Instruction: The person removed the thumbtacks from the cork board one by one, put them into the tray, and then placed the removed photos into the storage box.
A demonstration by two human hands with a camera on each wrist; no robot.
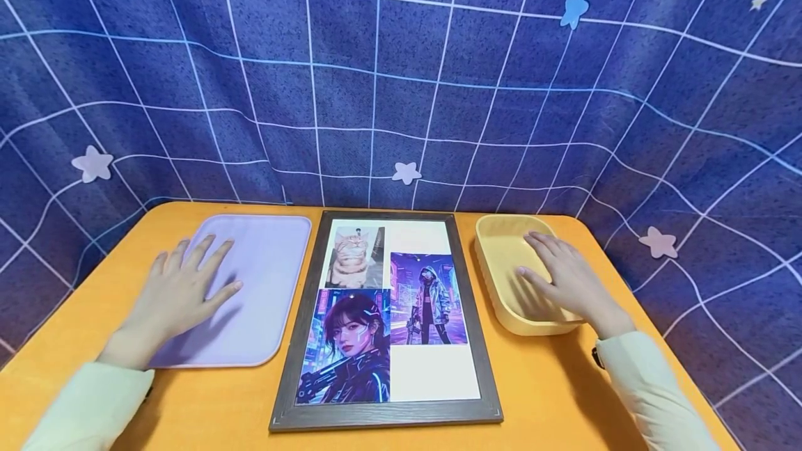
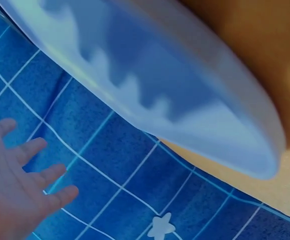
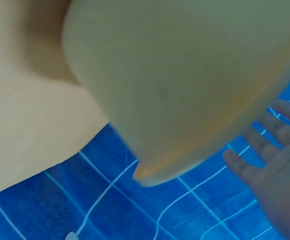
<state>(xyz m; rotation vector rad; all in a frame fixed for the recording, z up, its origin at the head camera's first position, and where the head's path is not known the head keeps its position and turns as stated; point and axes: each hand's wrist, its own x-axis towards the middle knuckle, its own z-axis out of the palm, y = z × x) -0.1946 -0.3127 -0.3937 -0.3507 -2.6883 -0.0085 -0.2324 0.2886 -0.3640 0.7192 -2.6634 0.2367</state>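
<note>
My left hand (image 1: 182,291) hovers with spread fingers over a flat lilac tray (image 1: 269,284), casting a shadow on it. In the left wrist view the tray's pale rim (image 2: 225,155) lies apart from the spread fingers (image 2: 49,175). On the right, my right hand (image 1: 567,280) is held over a yellow ribbed bin (image 1: 501,298), fingers stretched out and holding nothing. The bin's outer wall (image 3: 160,90) fills much of the right wrist view. Between the hands lies a dark-framed board (image 1: 435,381) with several pictures on its white surface, a cat picture (image 1: 351,259) among them.
All of this stands on an orange-covered table (image 1: 532,388). A blue grid-patterned curtain (image 1: 401,110) with star shapes rises behind the table and along both sides. Two neon-city character pictures (image 1: 429,298) (image 1: 351,353) lie within the frame.
</note>
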